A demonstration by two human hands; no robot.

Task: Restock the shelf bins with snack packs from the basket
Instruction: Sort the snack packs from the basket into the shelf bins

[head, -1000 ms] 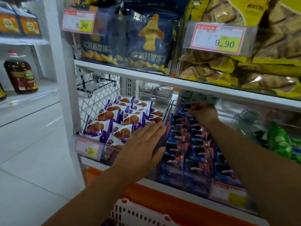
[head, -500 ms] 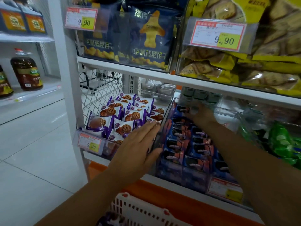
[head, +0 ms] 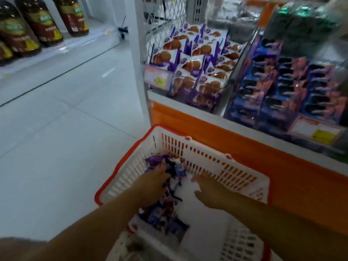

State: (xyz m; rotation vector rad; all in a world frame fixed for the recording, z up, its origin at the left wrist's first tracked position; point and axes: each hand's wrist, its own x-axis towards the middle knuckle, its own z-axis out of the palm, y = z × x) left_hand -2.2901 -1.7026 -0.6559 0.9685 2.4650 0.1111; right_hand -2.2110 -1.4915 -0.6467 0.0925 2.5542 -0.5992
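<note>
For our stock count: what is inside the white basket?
Purple and blue snack packs lie heaped at the left of the basket. The left hand covers some; whether its fingers grip one cannot be told. The right hand reaches in beside them.

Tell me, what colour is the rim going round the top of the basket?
Red-orange. The basket rim shows best in the head view, which is the only one.
</note>
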